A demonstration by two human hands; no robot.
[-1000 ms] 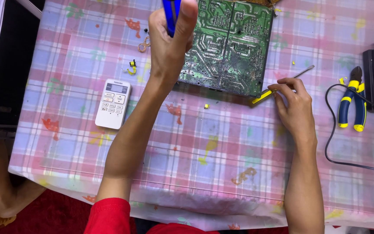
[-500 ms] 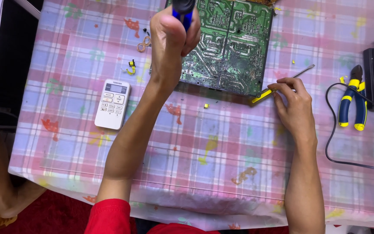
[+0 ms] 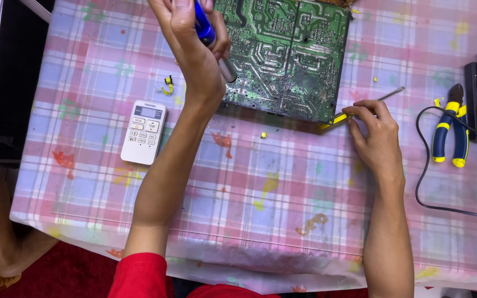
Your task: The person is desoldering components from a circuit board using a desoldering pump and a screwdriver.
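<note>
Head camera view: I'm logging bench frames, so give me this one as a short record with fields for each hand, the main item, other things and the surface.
left hand: raised, gripping a blue-handled tool over the board's left edge
right hand: on the cloth, pinching a yellow-handled tool at the board's lower right corner
circuit board: green, solder side up, lying flat
left of board: white remote control
right side: blue and yellow pliers, black cable
surface: table under a pink and blue checked cloth
</note>
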